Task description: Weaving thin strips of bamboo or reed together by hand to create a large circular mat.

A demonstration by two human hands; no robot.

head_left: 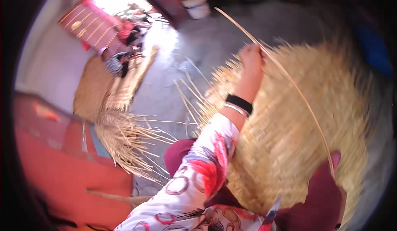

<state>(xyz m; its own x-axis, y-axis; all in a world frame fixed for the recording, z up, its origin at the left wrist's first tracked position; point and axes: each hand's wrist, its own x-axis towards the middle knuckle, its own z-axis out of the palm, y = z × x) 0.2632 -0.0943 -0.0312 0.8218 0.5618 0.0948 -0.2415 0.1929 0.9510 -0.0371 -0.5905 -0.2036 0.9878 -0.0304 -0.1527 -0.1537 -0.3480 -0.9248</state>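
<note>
The person's left hand (252, 56) reaches up and forward over a large woven straw mat (289, 119), its fingers curled and gripping a long, thin straw-coloured strand (301, 91). The strand is held nearer its far end, which sticks out beyond the hand over the grey floor (161, 90); from the grip it bows rightward across the mat and comes down at the person's right knee, clad in maroon trousers (320, 191). The right hand lies outside the view, so how it stands cannot be told. A black band (239, 103) and a pale bangle (236, 109) circle the left wrist, just above a white sleeve (178, 189) patterned with red patches and dark loops. The mat spreads beneath and in front of the person's legs, its border bristling with loose straw ends, and much of its weave is blurred. To the left, a second piece of straw work (93, 88) lies on the floor, a fan of loose stalks (128, 142) spilling from its near end toward the person. Beside it are a red-orange surface (78, 181) and a stick (115, 196). Farther off, a person in a patterned garment (112, 64) sits near a pinkish-red panel (89, 26) with yellowish stripes. A whitish bucket (197, 6) stands at the top; any lettering on it is too blurred to read.
</note>
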